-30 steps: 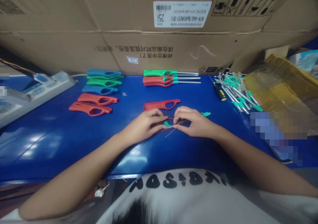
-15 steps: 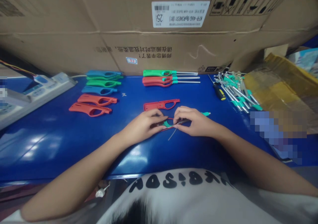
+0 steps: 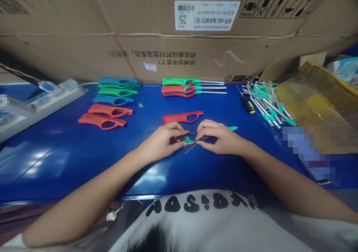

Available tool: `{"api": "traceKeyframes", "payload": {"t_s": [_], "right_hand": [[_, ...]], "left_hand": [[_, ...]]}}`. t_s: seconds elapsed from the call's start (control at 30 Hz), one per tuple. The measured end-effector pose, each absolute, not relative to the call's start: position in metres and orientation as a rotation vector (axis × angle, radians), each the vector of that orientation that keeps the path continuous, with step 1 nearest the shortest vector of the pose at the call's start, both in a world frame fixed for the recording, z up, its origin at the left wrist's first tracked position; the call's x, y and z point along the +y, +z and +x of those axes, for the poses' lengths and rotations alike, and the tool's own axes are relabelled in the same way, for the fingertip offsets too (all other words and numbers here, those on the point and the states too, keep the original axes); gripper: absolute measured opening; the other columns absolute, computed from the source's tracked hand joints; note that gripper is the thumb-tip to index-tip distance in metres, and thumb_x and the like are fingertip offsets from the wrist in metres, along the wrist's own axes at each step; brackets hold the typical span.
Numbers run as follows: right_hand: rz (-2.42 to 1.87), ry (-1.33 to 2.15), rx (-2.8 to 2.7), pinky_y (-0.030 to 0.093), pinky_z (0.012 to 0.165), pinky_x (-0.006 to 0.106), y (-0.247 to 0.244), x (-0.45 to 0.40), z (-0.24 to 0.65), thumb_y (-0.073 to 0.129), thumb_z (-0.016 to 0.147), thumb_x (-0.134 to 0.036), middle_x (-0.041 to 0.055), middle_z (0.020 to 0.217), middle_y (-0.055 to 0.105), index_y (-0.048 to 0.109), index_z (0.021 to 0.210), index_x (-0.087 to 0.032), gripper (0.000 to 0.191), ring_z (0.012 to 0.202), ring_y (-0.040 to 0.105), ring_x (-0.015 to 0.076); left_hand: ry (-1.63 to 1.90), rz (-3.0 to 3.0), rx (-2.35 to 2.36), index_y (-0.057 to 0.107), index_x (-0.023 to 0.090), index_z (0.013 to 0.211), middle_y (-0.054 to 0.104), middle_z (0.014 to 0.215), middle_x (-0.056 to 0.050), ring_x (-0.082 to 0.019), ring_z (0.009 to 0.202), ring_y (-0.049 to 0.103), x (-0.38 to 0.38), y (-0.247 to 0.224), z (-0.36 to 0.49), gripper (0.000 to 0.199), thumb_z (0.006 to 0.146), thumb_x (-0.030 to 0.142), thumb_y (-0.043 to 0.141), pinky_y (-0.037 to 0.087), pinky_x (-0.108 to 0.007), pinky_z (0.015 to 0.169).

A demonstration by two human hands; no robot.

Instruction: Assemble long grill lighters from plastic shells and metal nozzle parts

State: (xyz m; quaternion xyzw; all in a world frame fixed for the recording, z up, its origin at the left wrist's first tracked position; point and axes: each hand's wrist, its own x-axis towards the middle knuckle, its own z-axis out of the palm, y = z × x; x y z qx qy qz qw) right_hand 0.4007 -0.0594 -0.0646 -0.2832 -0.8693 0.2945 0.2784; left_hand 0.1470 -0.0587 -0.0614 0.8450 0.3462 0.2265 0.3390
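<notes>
Near the middle of the blue table, my left hand [image 3: 165,140] grips a red lighter shell half [image 3: 192,134] that has a green trigger piece [image 3: 189,139] in it. My right hand [image 3: 216,137] pinches at the front of that shell, on a thin wire or tube [image 3: 190,148] that sticks out toward me. A green tip [image 3: 232,128] shows just beyond the right hand. Behind both hands lies another red shell half [image 3: 175,118], its inner side up. The fingers cover most of the held shell.
Red, green and blue shells [image 3: 107,121] lie at the left, beside a power strip [image 3: 41,103]. Lighters with metal rods [image 3: 179,91] lie at the back. To the right are a screwdriver [image 3: 247,103], metal rods with green parts [image 3: 268,103] and a taped wrap [image 3: 316,95]. Cardboard [image 3: 84,58] stands behind.
The loose end of the thin wire or tube has swung slightly left and up. More of the green trigger piece shows between my hands, which stay in nearly the same place.
</notes>
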Motion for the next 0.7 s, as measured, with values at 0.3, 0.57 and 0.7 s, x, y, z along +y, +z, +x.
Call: {"api": "traceKeyframes", "payload": {"t_s": [0.3,0.57,0.7], "right_hand": [[-0.751,0.588,-2.463,0.050,0.083,0.037,-0.064,-0.054,0.408,0.059,0.093,-0.017,0.0054,0.091,0.067,0.066,0.092,-0.021,0.009,0.088,0.061,0.0195],[-0.741,0.283,-2.580,0.050,0.082,0.039,-0.062,-0.055,0.413,0.059,0.094,-0.023,0.0064,0.097,0.072,0.073,0.099,-0.023,0.015,0.089,0.063,0.0210],[-0.773,0.285,-2.576,0.051,0.082,0.039,-0.060,-0.055,0.413,0.059,0.095,-0.025,0.0062,0.098,0.073,0.074,0.101,-0.023,0.016,0.089,0.064,0.0211]], "left_hand": [[0.394,2.436,0.814,0.053,0.023,0.144,0.059,0.135,-0.011,-0.025,0.123,0.058,-0.060,-0.049,0.134,0.056,0.090,0.021,0.068,0.050,-0.041,0.105],[0.554,2.602,0.850,0.063,0.020,0.126,0.071,0.123,-0.010,-0.024,0.113,0.067,-0.059,-0.059,0.140,0.029,0.099,0.023,0.055,0.055,-0.041,0.097],[0.599,2.593,0.850,0.065,0.019,0.121,0.072,0.120,-0.009,-0.023,0.108,0.069,-0.058,-0.060,0.140,0.024,0.099,0.023,0.056,0.056,-0.038,0.095]]}}
